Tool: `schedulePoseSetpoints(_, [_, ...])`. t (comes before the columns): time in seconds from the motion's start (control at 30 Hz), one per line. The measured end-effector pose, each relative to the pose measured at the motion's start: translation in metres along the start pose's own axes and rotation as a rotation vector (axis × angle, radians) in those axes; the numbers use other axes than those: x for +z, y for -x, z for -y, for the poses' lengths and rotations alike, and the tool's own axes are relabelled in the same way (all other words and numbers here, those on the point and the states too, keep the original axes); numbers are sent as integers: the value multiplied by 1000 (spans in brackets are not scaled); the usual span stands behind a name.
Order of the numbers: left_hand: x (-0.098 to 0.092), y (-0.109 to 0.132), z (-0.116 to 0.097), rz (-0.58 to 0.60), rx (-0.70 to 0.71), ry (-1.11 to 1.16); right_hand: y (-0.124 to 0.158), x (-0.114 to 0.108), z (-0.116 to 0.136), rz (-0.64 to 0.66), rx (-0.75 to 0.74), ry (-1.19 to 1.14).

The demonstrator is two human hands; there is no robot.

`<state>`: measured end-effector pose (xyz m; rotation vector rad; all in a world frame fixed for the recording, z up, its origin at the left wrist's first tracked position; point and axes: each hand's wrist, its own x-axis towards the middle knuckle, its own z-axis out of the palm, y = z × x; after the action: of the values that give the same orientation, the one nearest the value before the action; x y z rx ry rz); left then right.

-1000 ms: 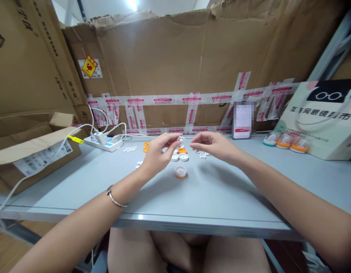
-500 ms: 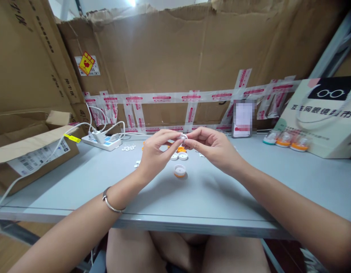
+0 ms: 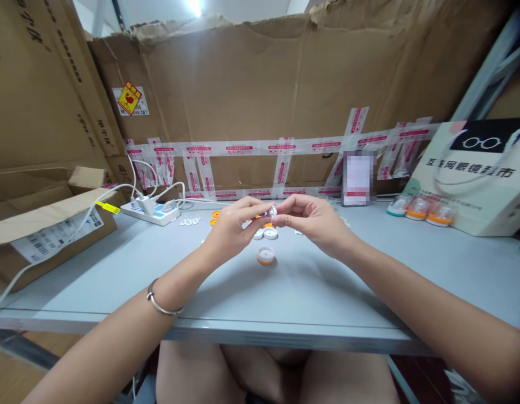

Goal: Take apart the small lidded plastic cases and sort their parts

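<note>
The left hand [image 3: 231, 225] and right hand [image 3: 316, 224] both pinch one white part [image 3: 273, 211], its shape too blurred to tell, above the table [image 3: 327, 297]. One cup [image 3: 265, 256] sits nearer, two white caps [image 3: 270, 233] behind; three domes [image 3: 416, 210] stand beside one bag [image 3: 474, 210].

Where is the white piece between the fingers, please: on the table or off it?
Off it: the white piece is held between the left hand and right hand, both raised above the table.
</note>
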<state>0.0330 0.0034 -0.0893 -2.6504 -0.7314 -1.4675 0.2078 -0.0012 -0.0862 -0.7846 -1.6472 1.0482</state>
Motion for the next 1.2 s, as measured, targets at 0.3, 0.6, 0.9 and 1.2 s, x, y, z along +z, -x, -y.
schedulePoseSetpoints(0.3, [-6, 0, -1, 100, -32, -36, -2, 0, -5, 17, 68, -50])
schedulePoseSetpoints(0.6, [-3, 2, -1, 80, 149, -259, -1, 1, -2, 41, 100, -67])
schedulePoseSetpoints(0.9, [7, 7, -6, 67, 249, -520, 3, 6, -5, -76, -23, 274])
schedulePoseSetpoints(1.2, [6, 8, -8, 44, 233, -559, 2, 6, -12, -56, 3, 58])
